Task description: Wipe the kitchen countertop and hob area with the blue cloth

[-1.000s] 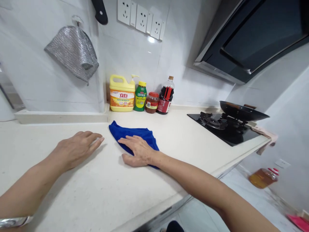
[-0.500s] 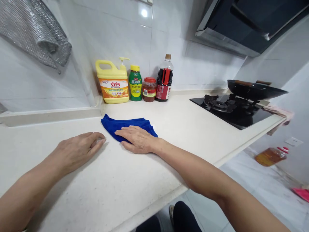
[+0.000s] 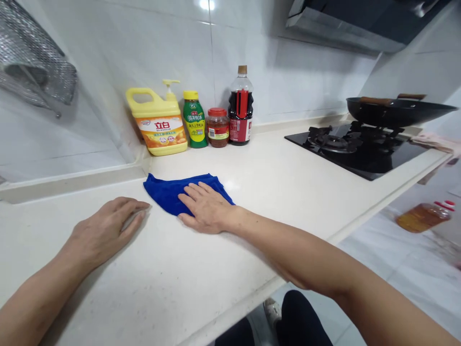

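- Head view: the blue cloth (image 3: pixel 169 193) lies on the tabletop (image 3: pixel 277 187) before the yellow jug (image 3: pixel 160 126), long axis left to right, one corner pointing back-left.
- Right hand (image 3: pixel 207 207): grip wide, laid flat on the cloth.
- Left hand (image 3: pixel 106 229): grip loosely parted, near the cloth's left end.

"立白" on boxy yellow plastic jug (image 3: pixel 160 127) at 10 o'clock, "海天蚝油" on green plastic bottle with yellow cap (image 3: pixel 195 120) at 11, print on squat red-lidded jar (image 3: pixel 218 129) and tall brown-capped dark bottle (image 3: pixel 240 110) near 12 unreadable
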`<state>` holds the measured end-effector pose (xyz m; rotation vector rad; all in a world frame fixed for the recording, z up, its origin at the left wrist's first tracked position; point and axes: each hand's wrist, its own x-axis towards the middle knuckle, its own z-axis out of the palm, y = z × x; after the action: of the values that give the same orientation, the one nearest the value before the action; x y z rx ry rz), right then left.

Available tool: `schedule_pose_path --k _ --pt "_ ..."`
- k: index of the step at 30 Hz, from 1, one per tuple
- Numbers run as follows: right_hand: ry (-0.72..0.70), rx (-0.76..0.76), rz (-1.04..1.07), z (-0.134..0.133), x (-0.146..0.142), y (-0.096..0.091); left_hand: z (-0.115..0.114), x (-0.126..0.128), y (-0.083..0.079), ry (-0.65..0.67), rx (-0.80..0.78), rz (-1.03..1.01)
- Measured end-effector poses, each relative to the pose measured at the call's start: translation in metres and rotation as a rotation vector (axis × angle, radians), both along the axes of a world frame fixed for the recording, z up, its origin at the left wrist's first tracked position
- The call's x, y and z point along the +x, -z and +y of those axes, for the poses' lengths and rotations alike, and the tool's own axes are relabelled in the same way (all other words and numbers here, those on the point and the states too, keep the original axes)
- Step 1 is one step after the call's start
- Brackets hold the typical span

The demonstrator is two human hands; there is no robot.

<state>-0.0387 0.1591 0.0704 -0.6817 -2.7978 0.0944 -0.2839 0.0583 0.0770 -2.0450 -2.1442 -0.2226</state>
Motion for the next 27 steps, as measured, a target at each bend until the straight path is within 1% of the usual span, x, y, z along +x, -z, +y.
schedule_pose_path --k 3,4,5,7,9,10,12,13,15,17,19,21,24,27 --pt "-0.08 -0.016 -0.007 0.022 0.004 0.001 0.002 -0.002 0.004 0.074 0.028 0.007" --pt "-0.084 -0.011 -0.003 0.029 0.006 0.001 0.002 -0.002 0.004 0.097 0.021 0.006" --pt "-0.061 0.004 0.002 0.034 0.009 0.0 0.002 -0.001 0.004 0.113 0.015 0.003" --pt "0.064 0.064 0.026 0.04 0.016 -0.003 0.002 0.001 0.003 0.128 -0.006 -0.004" --pt "0.201 0.153 0.076 0.038 0.022 -0.009 0.001 0.003 0.002 0.125 -0.02 -0.014" --pt "0.228 0.202 0.108 0.034 0.023 -0.013 0.0 0.004 0.001 0.123 -0.022 -0.018" --pt "0.21 0.276 0.171 0.022 0.024 -0.021 -0.002 0.005 0.0 0.132 -0.017 -0.023" --pt "0.201 0.287 0.194 0.015 0.023 -0.025 -0.002 0.005 0.0 0.141 -0.01 -0.024" --pt "0.235 0.243 0.191 0.003 0.02 -0.028 -0.003 0.005 0.001 0.153 0.002 -0.016" --pt "0.318 0.153 0.107 -0.004 0.018 -0.027 -0.002 0.004 0.004 0.158 0.026 0.002" --pt "0.385 0.083 0.014 -0.004 0.017 -0.021 -0.001 0.002 0.006 0.172 0.071 0.021" --pt "0.405 0.056 -0.029 -0.001 0.018 -0.016 0.0 0.001 0.009 0.195 0.111 0.028" --pt "0.363 0.067 -0.07 0.002 0.019 -0.011 0.001 0.003 0.01 0.239 0.154 0.007" --pt "0.254 0.076 -0.079 -0.006 0.019 -0.011 0.0 0.008 0.005 0.263 0.256 -0.04"
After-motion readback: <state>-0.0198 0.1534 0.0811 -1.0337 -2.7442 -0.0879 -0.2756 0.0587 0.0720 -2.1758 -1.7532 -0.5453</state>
